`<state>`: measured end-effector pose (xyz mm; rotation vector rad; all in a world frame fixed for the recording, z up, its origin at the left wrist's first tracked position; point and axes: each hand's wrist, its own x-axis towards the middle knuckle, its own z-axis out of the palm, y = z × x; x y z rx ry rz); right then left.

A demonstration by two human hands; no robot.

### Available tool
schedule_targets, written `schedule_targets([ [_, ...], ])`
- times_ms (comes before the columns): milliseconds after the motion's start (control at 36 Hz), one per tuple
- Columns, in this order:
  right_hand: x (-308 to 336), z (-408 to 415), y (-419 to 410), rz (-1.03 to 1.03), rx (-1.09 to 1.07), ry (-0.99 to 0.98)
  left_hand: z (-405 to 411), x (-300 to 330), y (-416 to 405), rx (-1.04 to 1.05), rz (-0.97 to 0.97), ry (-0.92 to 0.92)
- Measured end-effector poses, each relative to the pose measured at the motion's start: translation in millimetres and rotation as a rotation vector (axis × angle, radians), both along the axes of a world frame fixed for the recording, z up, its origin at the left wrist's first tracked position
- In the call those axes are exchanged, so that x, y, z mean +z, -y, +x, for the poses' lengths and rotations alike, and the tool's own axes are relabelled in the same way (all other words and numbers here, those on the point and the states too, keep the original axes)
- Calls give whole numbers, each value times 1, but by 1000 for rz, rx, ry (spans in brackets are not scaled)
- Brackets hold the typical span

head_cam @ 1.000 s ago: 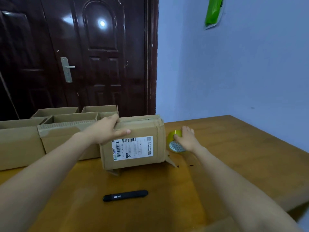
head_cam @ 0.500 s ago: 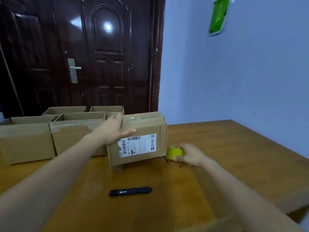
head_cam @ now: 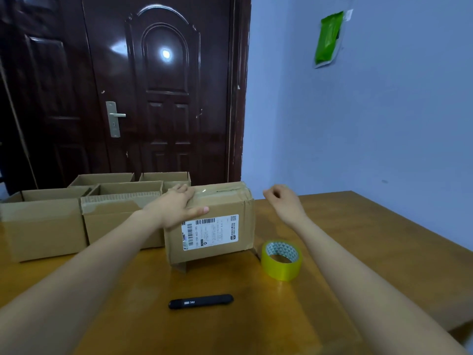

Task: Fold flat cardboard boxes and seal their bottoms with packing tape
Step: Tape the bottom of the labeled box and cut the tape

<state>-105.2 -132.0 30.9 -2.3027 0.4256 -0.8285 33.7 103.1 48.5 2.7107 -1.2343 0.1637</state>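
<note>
— The cardboard box (head_cam: 208, 226) stands on the counter (head_cam: 358, 226), near its middle, sealed side up. What can't you make out from your end?

— The label (head_cam: 210, 233) on my side of it: I see a barcode and a square code, but the small print is too blurred to read. My left hand (head_cam: 176, 210) covers the box's top left corner, and the far side is hidden from me.

— And the box itself?

— Plain brown board, clear tape shining along the top seam and down the right edge. A loose flap pokes out beneath it at the front left corner.

— Your hands?

— My left hand's fingers lie flat over the top, thumb pressed on the front face. My right hand (head_cam: 284, 203) hangs in the air just right of the box, fingers loosely curled, holding nothing.

— The tape?

— The yellow tape roll (head_cam: 281, 260) lies flat on the counter just right of the box's front corner. A black pen-like tool (head_cam: 201, 301) lies nearer me. Open boxes (head_cam: 120, 213) stand in a row to the left; the outermost is cut off by the frame edge.
</note>
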Motion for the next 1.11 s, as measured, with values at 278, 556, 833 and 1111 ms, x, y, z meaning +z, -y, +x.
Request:
schedule_targets([
  [278, 12, 47, -34, 402, 215, -199, 1, -3, 2, 14, -29, 18],
  [556, -13, 72, -35, 789, 129, -240, 8, -12, -6, 5, -37, 11],
  [833, -22, 62, -35, 947, 97, -189, 2, -20, -3, -18, -58, -8],
  [1111, -45, 66, -50, 985, 154, -266, 3, -42, -27, -7, -270, -158],
])
